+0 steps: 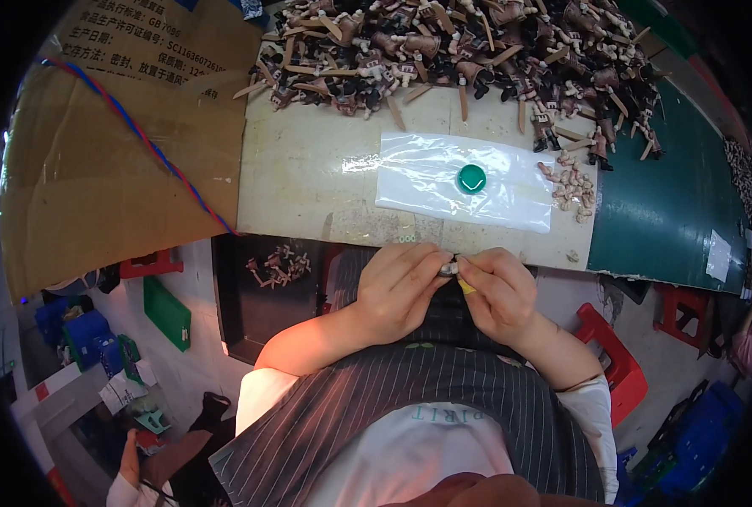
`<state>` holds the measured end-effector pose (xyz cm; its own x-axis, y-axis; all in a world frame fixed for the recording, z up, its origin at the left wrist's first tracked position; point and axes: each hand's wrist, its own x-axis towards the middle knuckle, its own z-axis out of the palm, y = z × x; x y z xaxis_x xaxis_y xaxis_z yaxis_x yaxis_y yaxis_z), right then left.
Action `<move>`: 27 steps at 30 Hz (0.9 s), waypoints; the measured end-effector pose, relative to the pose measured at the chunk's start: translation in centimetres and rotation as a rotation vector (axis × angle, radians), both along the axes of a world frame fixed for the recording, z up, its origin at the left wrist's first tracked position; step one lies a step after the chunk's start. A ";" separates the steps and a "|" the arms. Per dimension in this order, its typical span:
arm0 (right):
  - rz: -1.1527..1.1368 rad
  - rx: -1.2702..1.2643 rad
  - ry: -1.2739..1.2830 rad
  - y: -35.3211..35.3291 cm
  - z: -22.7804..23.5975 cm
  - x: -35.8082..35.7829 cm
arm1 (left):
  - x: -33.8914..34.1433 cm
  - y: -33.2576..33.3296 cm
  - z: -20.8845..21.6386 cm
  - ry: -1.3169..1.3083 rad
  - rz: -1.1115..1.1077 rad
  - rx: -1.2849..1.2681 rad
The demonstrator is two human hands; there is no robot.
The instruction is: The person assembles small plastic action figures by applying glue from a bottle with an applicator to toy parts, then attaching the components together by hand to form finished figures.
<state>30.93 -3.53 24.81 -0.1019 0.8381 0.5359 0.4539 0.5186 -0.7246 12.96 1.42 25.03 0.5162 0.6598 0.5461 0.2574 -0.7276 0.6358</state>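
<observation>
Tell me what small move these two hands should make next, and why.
Probably press the small pale piece fully home: the left hand and right hand pinch it together at the table edge, and a yellow bit shows under the right fingers.

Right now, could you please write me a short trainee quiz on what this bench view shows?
1. True or false: the green cap lies on the clear plastic bag.
2. What do the left hand and right hand pinch between them? A a small pale part; B a red stool; C a blue cord.
3. Fill in: the heap of brown figurines lies at the bench's ____ edge.

Key: 1 true; 2 A; 3 far.
</observation>
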 end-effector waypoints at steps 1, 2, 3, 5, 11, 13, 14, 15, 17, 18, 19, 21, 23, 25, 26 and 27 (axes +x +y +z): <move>0.001 0.035 0.019 0.0 -0.2 -0.1 | -0.1 0.0 -0.1 0.001 0.002 0.001; 0.001 0.035 0.019 0.0 -0.3 -0.2 | -0.2 0.0 -0.1 0.005 0.005 0.046; 0.004 0.032 0.029 0.0 -0.4 -0.2 | -0.3 0.0 -0.1 0.008 0.007 0.091; -0.008 0.024 0.027 0.0 -0.4 -0.2 | -1.1 0.2 -0.2 0.052 -0.004 0.100; -0.416 -0.100 -0.056 -1.5 -1.0 5.2 | -12.8 -1.8 -4.4 -0.030 0.700 -0.432; -0.581 -0.114 -0.101 -1.6 -0.8 7.9 | -18.3 -1.6 -7.6 -0.150 0.813 -0.577; -0.632 -0.118 -0.162 -1.7 -0.3 9.1 | -22.1 -2.0 -10.5 -0.037 0.850 -0.587; -0.632 -0.122 -0.163 -2.0 0.0 9.9 | -25.4 -2.5 -13.5 0.077 0.888 -0.592; -0.599 -0.250 -0.255 -1.8 -0.1 11.2 | -28.7 -3.3 -17.0 0.267 0.960 -0.672; -0.579 -0.254 -0.313 -1.7 0.1 11.5 | -30.1 -3.9 -19.0 0.270 0.959 -0.585; -0.566 -0.244 -0.299 -1.7 0.1 11.8 | -30.4 -3.8 -19.1 0.361 0.969 -0.647; -0.544 -0.258 -0.428 -1.6 0.2 12.2 | -28.4 -2.3 -17.6 0.623 0.979 -0.125; -0.546 -0.291 -0.464 -1.8 0.0 12.6 | -22.9 0.2 -12.6 0.252 0.940 -0.115; -0.543 -0.312 -0.413 -1.6 -0.2 12.7 | -17.0 0.9 -6.5 0.152 0.900 -0.042; -0.526 -0.299 -0.404 -1.2 0.0 12.5 | -14.6 1.5 -3.9 0.119 0.774 0.080; -0.531 -0.326 -0.388 -1.0 0.0 12.4 | -12.3 2.3 -1.9 0.085 0.643 0.196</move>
